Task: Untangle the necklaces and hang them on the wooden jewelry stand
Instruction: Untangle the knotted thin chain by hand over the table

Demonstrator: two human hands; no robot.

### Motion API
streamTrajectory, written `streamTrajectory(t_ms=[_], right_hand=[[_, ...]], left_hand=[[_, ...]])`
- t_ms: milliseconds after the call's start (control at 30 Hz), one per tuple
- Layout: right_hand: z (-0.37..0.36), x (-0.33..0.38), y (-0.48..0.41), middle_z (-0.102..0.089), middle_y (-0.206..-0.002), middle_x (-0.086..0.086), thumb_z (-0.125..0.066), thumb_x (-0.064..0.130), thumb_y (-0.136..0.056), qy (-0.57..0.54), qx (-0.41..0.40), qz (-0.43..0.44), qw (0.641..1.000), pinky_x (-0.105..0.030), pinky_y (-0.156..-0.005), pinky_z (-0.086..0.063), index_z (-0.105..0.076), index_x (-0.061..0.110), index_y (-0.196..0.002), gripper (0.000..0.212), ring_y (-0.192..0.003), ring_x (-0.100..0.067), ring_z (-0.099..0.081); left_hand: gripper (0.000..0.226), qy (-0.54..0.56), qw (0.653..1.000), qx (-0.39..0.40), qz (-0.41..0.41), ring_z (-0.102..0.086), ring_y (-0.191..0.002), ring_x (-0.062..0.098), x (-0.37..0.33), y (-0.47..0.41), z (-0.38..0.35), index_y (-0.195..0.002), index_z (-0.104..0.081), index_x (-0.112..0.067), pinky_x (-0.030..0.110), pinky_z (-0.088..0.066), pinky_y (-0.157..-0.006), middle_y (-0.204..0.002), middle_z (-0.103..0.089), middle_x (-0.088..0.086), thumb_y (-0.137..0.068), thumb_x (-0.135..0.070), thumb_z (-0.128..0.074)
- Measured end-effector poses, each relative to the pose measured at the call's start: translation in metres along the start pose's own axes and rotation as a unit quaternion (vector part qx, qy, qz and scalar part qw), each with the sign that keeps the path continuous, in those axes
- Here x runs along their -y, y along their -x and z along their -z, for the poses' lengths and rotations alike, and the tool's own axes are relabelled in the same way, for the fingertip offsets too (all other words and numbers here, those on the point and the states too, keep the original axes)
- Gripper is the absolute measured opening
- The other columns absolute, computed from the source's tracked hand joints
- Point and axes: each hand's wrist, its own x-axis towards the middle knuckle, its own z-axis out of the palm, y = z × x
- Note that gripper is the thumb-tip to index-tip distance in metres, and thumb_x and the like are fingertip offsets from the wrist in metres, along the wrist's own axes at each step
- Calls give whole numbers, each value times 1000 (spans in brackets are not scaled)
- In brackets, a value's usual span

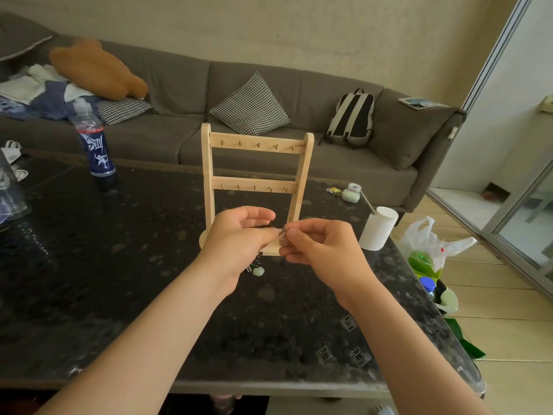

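Necklaces (282, 236) were pinched in a bunch between left hand (239, 235) and right hand (317, 247) fingers | green charm (258, 271) dangled below them | wooden jewelry stand (256, 163) stood just behind, hooks bare | untangling not finished, nothing hung yet

- The hands (239, 235) cover the middle of the stand's base (270, 250).
- The chains (283, 235) pinched between the fingers are too small and blurred to tell apart.
- The clear cup (12, 190) at far left is cut off by the edge.
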Motion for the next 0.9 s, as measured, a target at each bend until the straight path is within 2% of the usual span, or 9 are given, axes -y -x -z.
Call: streamTrajectory(t_ms=[133,267,467,733,900], right_hand=[[-1,1,1,-82,-91,-8,-62,16,-107,-14,26,-4,1000,-35,-78,-67,-74,7,-112,17,-86,-22,-81],[-3,0,0,-83,-94,-6,-56,21,-110,4,52,-9,999,-38,-81,-67,-70,7,-115,20,-90,-20,-81],[-2,-1,0,-82,-95,-4,-50,15,-111,35,58,-22,997,-37,-76,-68,-64,10,-116,16,-87,-18,-81],[3,-4,-3,-81,-98,-2,-64,19,-106,77,34,2,996,-40,-76,-68,-72,13,-108,10,-86,-16,-81],[0,-9,-9,-79,-100,-4,-56,21,-108,103,19,-1,994,-39,-81,-68,-75,17,-107,19,-88,-14,-79]], left_hand=[[7,-72,997,18,6,-72,-106,18,1,-1,-1,-98,-81,-29,48,-61,-99,-102,-78,-4,-94,-25,-78],[11,-106,994,26,-6,-72,-105,16,2,0,-1,-102,-82,-28,46,-61,-98,-101,-78,-8,-97,-35,-75],[14,-161,983,58,-58,-72,-103,12,3,0,0,-110,-82,-28,23,-56,-82,-105,-78,-10,-99,-29,-74],[10,-169,981,43,-89,-73,-97,11,7,-2,-1,-110,-77,-27,23,-56,-83,-104,-76,-10,-101,-25,-71],[10,-156,982,50,-94,-73,-100,13,7,-2,-2,-110,-75,-30,29,-60,-89,-106,-74,-10,-102,-25,-70]])
